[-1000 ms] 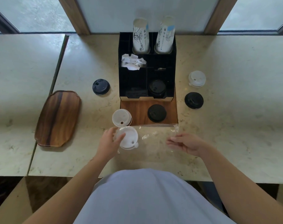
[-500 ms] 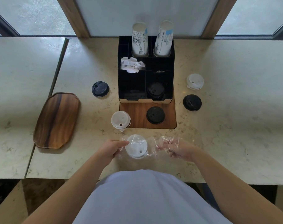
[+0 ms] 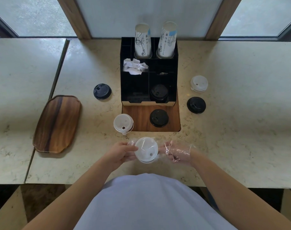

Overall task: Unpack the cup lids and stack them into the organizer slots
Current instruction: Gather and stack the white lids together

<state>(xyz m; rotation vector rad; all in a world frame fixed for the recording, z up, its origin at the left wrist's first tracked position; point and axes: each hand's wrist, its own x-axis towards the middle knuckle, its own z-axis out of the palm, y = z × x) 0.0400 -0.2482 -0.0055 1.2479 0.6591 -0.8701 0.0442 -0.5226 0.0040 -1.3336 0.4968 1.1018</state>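
You're at the pale marble surface (image 3: 224, 130), the black compartmented organizer (image 3: 148, 77) dead ahead with one black lid (image 3: 159, 93) in its front right slot. Your left hand (image 3: 120, 153) pinches the rim of a white round plastic cup lid (image 3: 146, 151) just above the near edge, while your right hand (image 3: 178, 154) grips the crinkled clear plastic wrapper (image 3: 173, 151) beside it.

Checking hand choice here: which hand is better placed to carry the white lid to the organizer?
Probably the left hand: it grips the white lid directly, while the right hand is draped in the clear wrapper.
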